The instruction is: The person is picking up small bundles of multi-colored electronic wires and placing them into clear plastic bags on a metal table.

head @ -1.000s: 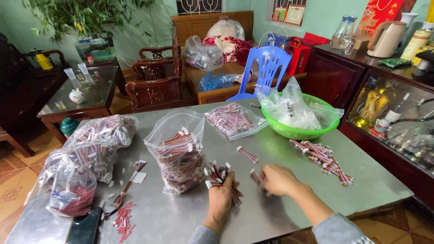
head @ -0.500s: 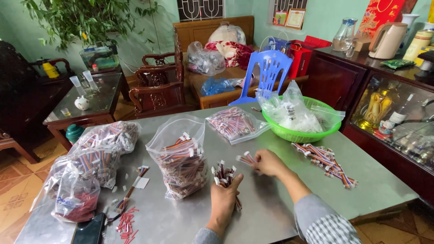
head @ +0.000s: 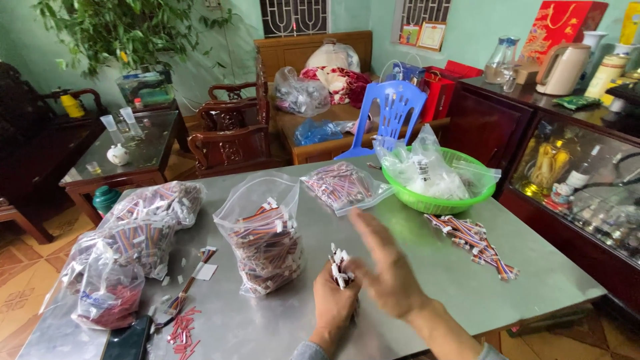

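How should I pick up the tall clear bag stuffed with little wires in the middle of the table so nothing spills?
Hold the standing bag of wires by its loose open top, coming down from above and pinching the empty plastic shut. It stands upright with the mouth gaping, and the weight sits low, so a grab at the bulging middle would probably tip it.

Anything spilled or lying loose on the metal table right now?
Yes. A scatter of short red pieces lies loose near the front left edge of the grey metal table, beside a dark phone. A loose pile of multicoloured wire leads lies unbagged by the green plastic basket.
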